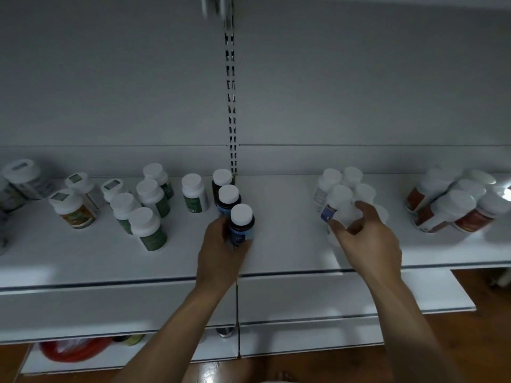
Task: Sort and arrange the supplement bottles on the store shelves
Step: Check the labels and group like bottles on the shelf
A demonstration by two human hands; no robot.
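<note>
Head view: left grip (221, 246) clasps the dark bottle (242, 229); right grip (366, 240) curls round a blurred, half-hidden white bottle (347, 214).

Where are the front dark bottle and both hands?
front dark bottle (242, 226), head view, its dark shoulder.
left hand (218, 246), head view, on its back.
right hand (369, 240), head view, on its back; it holds a white bottle (349, 214).

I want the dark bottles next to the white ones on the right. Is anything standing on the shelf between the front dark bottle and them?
Nothing visible does. The shelf is bare between the front dark bottle, gripped by the left hand, and the white bottle that the right hand holds.
</note>
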